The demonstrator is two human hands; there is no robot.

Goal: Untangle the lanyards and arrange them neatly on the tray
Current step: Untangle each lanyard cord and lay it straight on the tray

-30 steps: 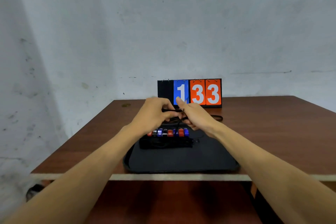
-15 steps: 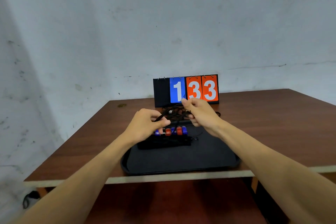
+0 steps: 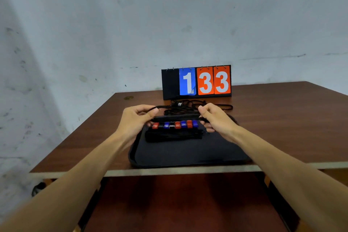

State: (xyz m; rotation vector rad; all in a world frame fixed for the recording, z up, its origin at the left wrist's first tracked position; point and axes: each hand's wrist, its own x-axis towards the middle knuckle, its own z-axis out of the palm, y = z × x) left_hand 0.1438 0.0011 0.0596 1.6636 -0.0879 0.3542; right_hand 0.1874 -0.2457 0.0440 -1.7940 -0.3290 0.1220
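Both hands are raised over the far end of the tray: the left hand (image 3: 138, 119) and the right hand (image 3: 216, 118) each have fingers curled and pinched on an end of one black cord lanyard (image 3: 177, 117), which runs taut and level between them. Under everything is the brown wooden desk (image 3: 282, 118), with a black flip-card scoreboard (image 3: 195, 83) showing 1 and 33 standing near its back edge. Nearer the front edge lies the flat black rectangular tray (image 3: 188, 154), its near half bare. At its far end a row of laid-out lanyards (image 3: 175, 125) shows red, blue and black clips in a line, with black straps bunched just in front of them, so a good share of the job looks done. What remains, as I judge it: the held lanyard has to join that row, and the loose tangle of black cords (image 3: 188, 106) on the desk between tray and scoreboard needs separating. Whether the held cord is fully free of that tangle I cannot tell.
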